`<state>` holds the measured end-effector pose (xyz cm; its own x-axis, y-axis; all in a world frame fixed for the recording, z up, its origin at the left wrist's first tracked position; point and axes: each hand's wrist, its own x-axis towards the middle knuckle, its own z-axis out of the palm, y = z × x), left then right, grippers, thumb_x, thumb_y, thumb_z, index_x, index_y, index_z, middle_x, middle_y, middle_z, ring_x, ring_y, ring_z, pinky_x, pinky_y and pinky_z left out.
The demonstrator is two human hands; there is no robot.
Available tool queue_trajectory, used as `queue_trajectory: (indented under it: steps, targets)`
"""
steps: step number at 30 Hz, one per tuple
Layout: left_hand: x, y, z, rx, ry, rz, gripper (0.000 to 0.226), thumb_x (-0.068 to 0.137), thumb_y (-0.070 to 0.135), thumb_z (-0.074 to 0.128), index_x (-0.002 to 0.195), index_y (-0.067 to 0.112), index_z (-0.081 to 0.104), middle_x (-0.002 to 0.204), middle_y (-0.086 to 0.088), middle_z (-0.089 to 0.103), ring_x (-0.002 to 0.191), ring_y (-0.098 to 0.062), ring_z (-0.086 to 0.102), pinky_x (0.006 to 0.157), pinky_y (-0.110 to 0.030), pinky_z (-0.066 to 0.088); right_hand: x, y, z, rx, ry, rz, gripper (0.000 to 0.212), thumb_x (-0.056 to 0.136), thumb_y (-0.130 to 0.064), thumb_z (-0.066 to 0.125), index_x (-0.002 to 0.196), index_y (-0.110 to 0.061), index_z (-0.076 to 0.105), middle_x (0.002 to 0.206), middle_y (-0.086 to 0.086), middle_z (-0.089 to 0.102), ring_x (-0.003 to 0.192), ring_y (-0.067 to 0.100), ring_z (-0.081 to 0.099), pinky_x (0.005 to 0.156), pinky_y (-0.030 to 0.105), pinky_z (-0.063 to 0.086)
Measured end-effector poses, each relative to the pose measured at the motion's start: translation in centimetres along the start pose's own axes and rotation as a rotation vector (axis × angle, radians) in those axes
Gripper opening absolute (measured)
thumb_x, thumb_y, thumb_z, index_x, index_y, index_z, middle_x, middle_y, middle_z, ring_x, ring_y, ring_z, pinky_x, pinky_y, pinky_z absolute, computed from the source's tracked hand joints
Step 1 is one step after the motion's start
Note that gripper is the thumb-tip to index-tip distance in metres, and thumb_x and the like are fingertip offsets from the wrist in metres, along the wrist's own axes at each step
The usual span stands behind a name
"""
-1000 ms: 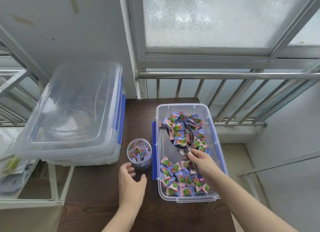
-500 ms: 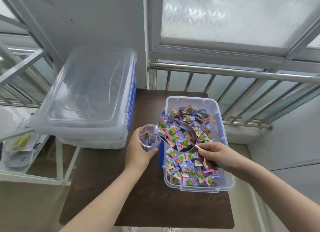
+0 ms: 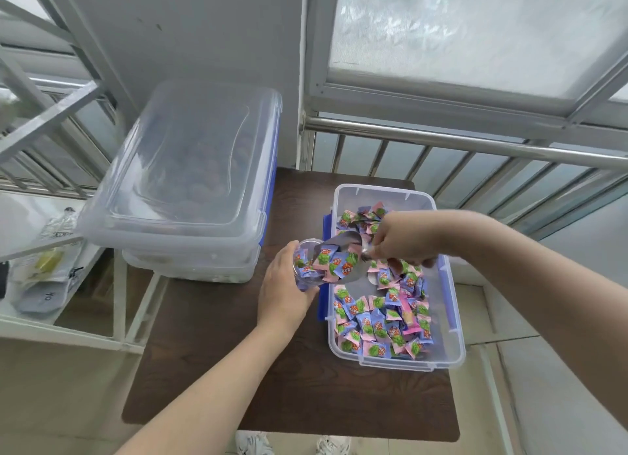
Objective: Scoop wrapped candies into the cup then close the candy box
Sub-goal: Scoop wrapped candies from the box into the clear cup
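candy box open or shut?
Open. The candy box has no lid on; candies lie exposed inside, and the right hand holds the scoop over it.

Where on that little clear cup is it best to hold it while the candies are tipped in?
Around the side wall, from the side away from the scoop, as the left hand does now. The cup is round and narrow, so fingers wrap it easily, and its mouth tilts toward the metal scoop, which must stay unblocked. A grip over the rim would likely block the candies.
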<state>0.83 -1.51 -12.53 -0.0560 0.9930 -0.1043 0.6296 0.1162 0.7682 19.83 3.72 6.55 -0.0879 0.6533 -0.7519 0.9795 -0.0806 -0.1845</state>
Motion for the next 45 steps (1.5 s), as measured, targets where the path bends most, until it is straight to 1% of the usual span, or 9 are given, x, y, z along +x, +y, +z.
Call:
queue_trajectory:
  steps: [9, 16, 24, 27, 29, 34, 39, 42, 45]
  targets:
    - [-0.2, 0.7, -0.5, -0.009, 0.011, -0.034, 0.09, 0.072, 0.024, 0.088, 0.147, 0.027, 0.038, 0.141, 0.007, 0.053, 0.13, -0.013, 0.051, 0.103, -0.035, 0.052, 0.3, -6.1, -3.6, -0.27, -0.028, 0.04, 0.036, 0.095, -0.019, 0.049, 0.066, 0.001, 0.058, 0.057, 0.009, 0.059, 0.026, 0.013, 0.033, 0.038, 0.022, 0.033]
    - [0.0, 0.4, -0.9, -0.1, 0.024, -0.051, 0.086, 0.067, 0.02, 0.088, 0.141, 0.029, 0.045, 0.135, 0.01, 0.057, 0.123, -0.013, 0.056, 0.1, -0.034, 0.052, -2.0, -3.7, -4.6, -0.204, 0.083, 0.003, 0.043, 0.097, -0.027, 0.052, 0.063, -0.002, 0.059, 0.043, 0.002, 0.052, 0.027, 0.014, 0.036, 0.034, 0.018, 0.036]
    - [-0.2, 0.1, -1.1, -0.272, -0.039, -0.177, 0.096, 0.073, 0.017, 0.089, 0.15, 0.025, 0.033, 0.148, 0.004, 0.048, 0.136, -0.017, 0.048, 0.101, -0.027, 0.045, -2.3, 7.1, 3.6, 0.528, 0.213, 0.101, 0.038, 0.101, -0.031, 0.048, 0.088, 0.0, 0.065, 0.062, 0.009, 0.056, 0.039, 0.015, 0.04, 0.037, 0.022, 0.035]
    - [-1.6, 0.7, -0.8, -0.275, -0.021, -0.383, 0.094, 0.083, 0.027, 0.08, 0.157, 0.017, 0.023, 0.16, -0.004, 0.031, 0.145, -0.024, 0.036, 0.111, -0.038, 0.039, -0.8, 8.3, 9.7, 0.882, 0.197, 0.211, 0.036, 0.101, -0.025, 0.048, 0.079, 0.0, 0.06, 0.058, 0.013, 0.054, 0.035, 0.017, 0.039, 0.038, 0.021, 0.033]
    - [-3.0, 0.9, -0.3, -0.289, -0.004, -0.517, 0.078, 0.091, 0.036, 0.07, 0.155, 0.014, 0.031, 0.156, -0.009, 0.035, 0.137, -0.026, 0.045, 0.106, -0.039, 0.045, -0.1, 7.9, 13.0, 1.044, 0.169, 0.264, 0.038, 0.101, -0.025, 0.047, 0.075, -0.001, 0.06, 0.061, 0.02, 0.056, 0.034, 0.02, 0.041, 0.037, 0.02, 0.034]
    - [-6.1, 2.1, 1.8, -0.328, -0.163, -0.389, 0.044, 0.101, 0.037, 0.053, 0.141, 0.02, 0.055, 0.126, 0.004, 0.05, 0.096, -0.001, 0.054, 0.071, -0.015, 0.042, 1.1, 6.0, 17.0, 1.224, 0.228, 0.34, 0.028, 0.095, -0.014, 0.048, 0.071, 0.0, 0.056, 0.048, 0.014, 0.06, 0.023, 0.018, 0.039, 0.033, 0.016, 0.029]
    - [-6.0, 2.9, 2.4, -0.228, -0.265, -0.216, 0.046, 0.103, 0.03, 0.052, 0.148, 0.023, 0.048, 0.134, 0.003, 0.053, 0.116, -0.005, 0.053, 0.082, -0.012, 0.042, 2.4, 5.3, 17.0, 1.317, 0.377, 0.416, 0.027, 0.092, -0.009, 0.045, 0.077, 0.005, 0.062, 0.038, 0.004, 0.057, 0.025, 0.016, 0.041, 0.032, 0.018, 0.032]
    - [-6.0, 2.7, 2.4, -0.207, -0.273, -0.214, 0.045, 0.103, 0.028, 0.051, 0.148, 0.022, 0.049, 0.134, 0.005, 0.055, 0.113, -0.003, 0.053, 0.066, -0.004, 0.042, 4.9, 5.5, 16.5, 1.368, 0.432, 0.435, 0.026, 0.091, -0.01, 0.042, 0.086, 0.007, 0.062, 0.06, 0.013, 0.063, 0.036, 0.02, 0.049, 0.036, 0.021, 0.035]
    - [-5.8, 2.7, 2.3, -0.191, -0.266, -0.214, 0.046, 0.103, 0.026, 0.052, 0.148, 0.02, 0.049, 0.129, 0.008, 0.055, 0.116, -0.005, 0.052, 0.078, -0.011, 0.043, 8.1, 5.8, 15.8, 1.29, 0.506, 0.451, 0.025, 0.088, -0.019, 0.044, 0.084, 0.001, 0.059, 0.069, 0.017, 0.064, 0.049, 0.025, 0.055, 0.044, 0.025, 0.039]
